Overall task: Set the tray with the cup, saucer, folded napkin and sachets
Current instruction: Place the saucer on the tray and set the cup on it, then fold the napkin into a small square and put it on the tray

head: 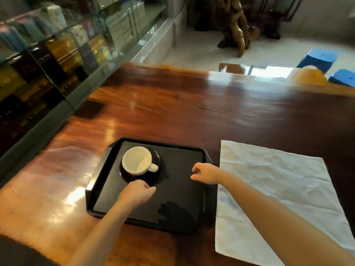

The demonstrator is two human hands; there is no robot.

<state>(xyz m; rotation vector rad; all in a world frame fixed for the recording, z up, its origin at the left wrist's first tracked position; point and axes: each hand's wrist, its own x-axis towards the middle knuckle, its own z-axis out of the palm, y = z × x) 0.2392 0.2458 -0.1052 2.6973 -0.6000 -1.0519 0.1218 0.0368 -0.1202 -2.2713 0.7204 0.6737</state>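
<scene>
A black tray (184,198) lies on the wooden table in front of me. In its far left part a white cup (137,160), handle pointing right, stands on a black saucer (159,169). My left hand (139,191) hovers just in front of the saucer, fingers curled, holding nothing that I can see. My right hand (206,173) is over the tray's right half, fingers loosely bent and apart, empty. A white napkin (274,191) lies unfolded and flat on the table to the right of the tray. No sachets are in view.
The dark glossy wooden table (172,104) stretches far ahead. A glass display cabinet (57,54) with boxes runs along the left. Two blue stools (318,58) and a carved wooden piece (238,25) stand on the floor beyond the table.
</scene>
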